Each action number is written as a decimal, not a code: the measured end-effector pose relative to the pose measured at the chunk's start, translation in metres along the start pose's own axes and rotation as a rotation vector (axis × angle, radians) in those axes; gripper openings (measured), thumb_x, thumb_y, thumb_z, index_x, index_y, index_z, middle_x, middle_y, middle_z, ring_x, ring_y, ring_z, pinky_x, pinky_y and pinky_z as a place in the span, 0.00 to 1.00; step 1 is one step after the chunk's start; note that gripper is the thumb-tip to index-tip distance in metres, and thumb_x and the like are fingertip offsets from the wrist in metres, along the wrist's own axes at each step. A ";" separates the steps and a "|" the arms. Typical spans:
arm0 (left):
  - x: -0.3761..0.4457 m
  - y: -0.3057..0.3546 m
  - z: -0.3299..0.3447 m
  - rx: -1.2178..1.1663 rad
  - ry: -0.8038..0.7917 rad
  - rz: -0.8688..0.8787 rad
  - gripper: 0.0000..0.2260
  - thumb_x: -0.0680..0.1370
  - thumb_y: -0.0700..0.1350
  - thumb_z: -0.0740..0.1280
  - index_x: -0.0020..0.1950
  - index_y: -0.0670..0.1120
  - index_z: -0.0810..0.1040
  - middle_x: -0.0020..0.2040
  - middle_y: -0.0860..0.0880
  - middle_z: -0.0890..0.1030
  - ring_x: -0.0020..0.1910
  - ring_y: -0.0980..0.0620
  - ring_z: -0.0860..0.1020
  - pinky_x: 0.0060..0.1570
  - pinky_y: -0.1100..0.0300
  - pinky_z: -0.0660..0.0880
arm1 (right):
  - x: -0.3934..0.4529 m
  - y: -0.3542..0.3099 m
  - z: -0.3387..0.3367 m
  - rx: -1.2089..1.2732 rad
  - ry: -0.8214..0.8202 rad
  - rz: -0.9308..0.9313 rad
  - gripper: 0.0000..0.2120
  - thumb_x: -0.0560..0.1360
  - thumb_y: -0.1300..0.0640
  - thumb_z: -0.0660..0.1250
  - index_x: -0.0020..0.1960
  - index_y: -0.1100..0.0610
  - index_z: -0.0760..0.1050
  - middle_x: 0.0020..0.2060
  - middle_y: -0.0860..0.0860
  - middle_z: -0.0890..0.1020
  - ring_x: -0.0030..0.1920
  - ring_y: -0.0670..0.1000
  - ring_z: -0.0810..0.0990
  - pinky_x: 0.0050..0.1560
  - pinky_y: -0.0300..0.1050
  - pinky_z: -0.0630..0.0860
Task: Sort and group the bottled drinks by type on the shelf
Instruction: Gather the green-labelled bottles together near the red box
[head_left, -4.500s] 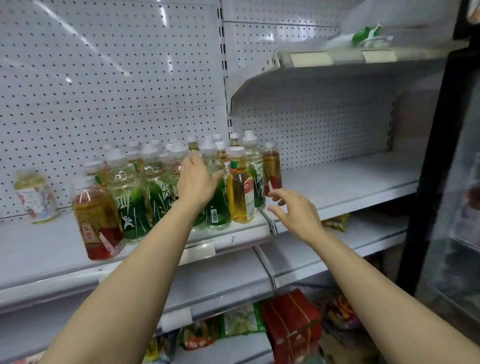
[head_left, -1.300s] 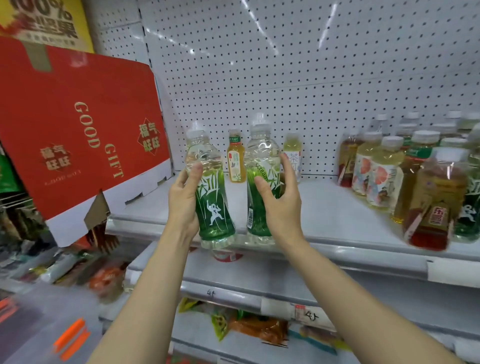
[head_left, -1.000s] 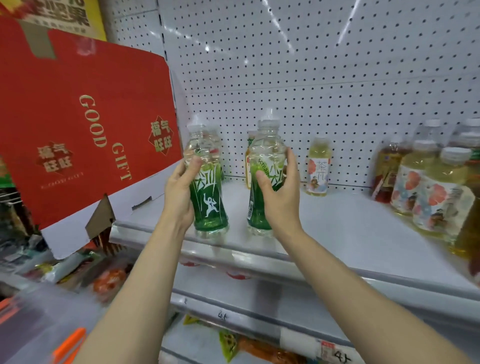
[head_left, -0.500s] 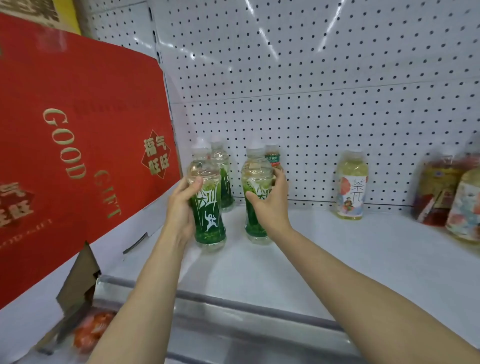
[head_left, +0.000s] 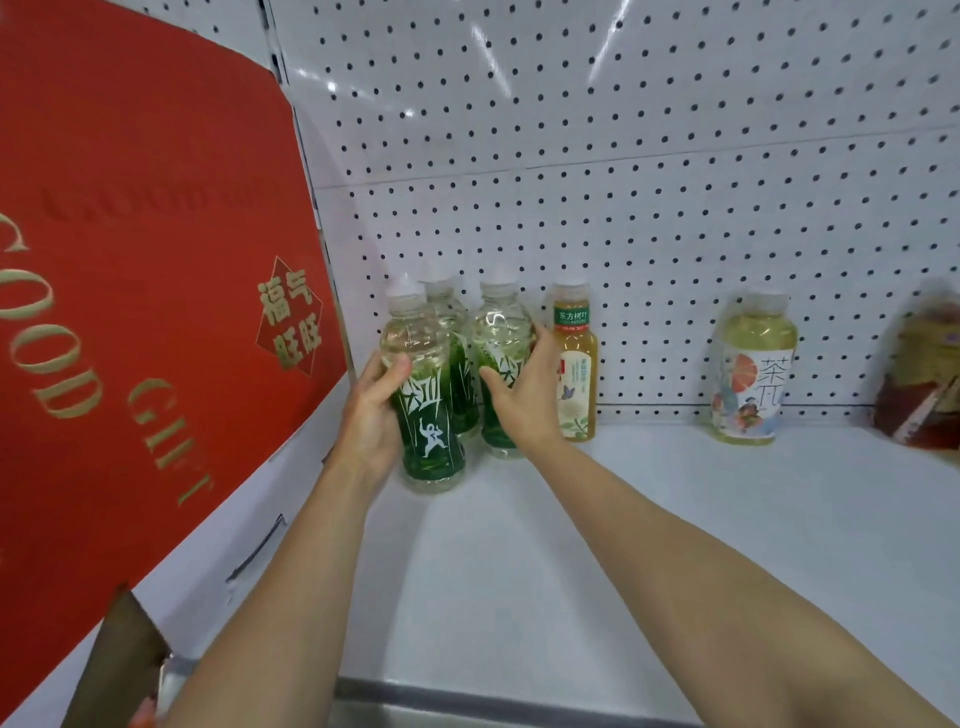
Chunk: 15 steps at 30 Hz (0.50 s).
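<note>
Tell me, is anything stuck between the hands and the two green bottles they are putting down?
No. The left hand grips one green bottle and the right hand grips the other green bottle; nothing visible lies between. A third green bottle stands just behind them.

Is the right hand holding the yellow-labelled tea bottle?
No, the right hand grips a green bottle; the tea bottle stands untouched beside it.

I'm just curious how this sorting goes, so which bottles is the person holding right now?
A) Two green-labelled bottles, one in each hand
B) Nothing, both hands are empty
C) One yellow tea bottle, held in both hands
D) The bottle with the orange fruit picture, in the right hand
A: the left hand grips one green-labelled bottle and the right hand grips another green-labelled bottle, both standing on the shelf.
</note>
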<state>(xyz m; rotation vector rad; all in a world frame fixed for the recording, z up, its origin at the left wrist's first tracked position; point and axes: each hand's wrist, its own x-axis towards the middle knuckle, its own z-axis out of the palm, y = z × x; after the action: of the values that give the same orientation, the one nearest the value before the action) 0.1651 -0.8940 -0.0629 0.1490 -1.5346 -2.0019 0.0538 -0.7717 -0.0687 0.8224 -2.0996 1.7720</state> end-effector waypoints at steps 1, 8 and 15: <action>0.001 -0.001 -0.002 0.028 -0.020 -0.005 0.17 0.78 0.51 0.68 0.67 0.53 0.76 0.65 0.46 0.80 0.66 0.44 0.77 0.64 0.41 0.70 | 0.001 0.003 0.001 -0.033 -0.010 -0.005 0.39 0.73 0.58 0.72 0.75 0.59 0.52 0.72 0.56 0.61 0.71 0.51 0.63 0.67 0.38 0.56; -0.021 0.002 -0.001 0.692 0.179 -0.023 0.36 0.63 0.59 0.79 0.65 0.50 0.69 0.56 0.56 0.76 0.55 0.56 0.76 0.49 0.61 0.75 | -0.012 0.010 0.002 -0.337 -0.044 0.073 0.41 0.73 0.53 0.73 0.74 0.62 0.52 0.62 0.58 0.76 0.59 0.58 0.77 0.53 0.48 0.74; -0.008 0.000 -0.002 0.827 0.180 0.037 0.29 0.71 0.47 0.78 0.67 0.44 0.70 0.60 0.49 0.79 0.53 0.53 0.77 0.41 0.68 0.71 | -0.008 0.008 0.005 -0.381 -0.082 0.141 0.32 0.73 0.50 0.71 0.67 0.63 0.61 0.54 0.58 0.78 0.54 0.57 0.79 0.46 0.44 0.71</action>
<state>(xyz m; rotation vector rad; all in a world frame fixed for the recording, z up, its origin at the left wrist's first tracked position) 0.1725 -0.8917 -0.0653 0.6001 -2.1195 -1.1727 0.0559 -0.7735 -0.0804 0.6629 -2.4941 1.3474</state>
